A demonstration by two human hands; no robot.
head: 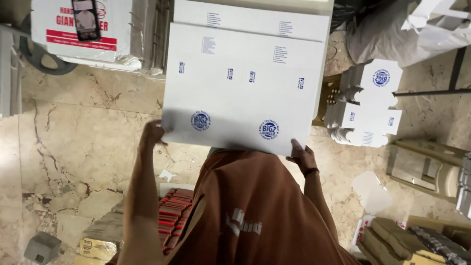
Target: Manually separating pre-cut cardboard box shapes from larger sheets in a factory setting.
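Sheets: two flat white cardboard sheets [245, 88], centre, two round blue marks.
Left hand [152, 132]: grip closed on lower-left corner.
Right hand [302, 158]: grip closed on lower-right edge.
Folded white boxes [365, 103]: stacked, right.

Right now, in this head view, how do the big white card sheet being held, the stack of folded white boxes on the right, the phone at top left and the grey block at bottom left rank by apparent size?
1. White card sheet, by far the largest.
2. Stack of folded white boxes.
3. Phone and grey block: these look similar, and their differing distances from the camera make ranking unsure.
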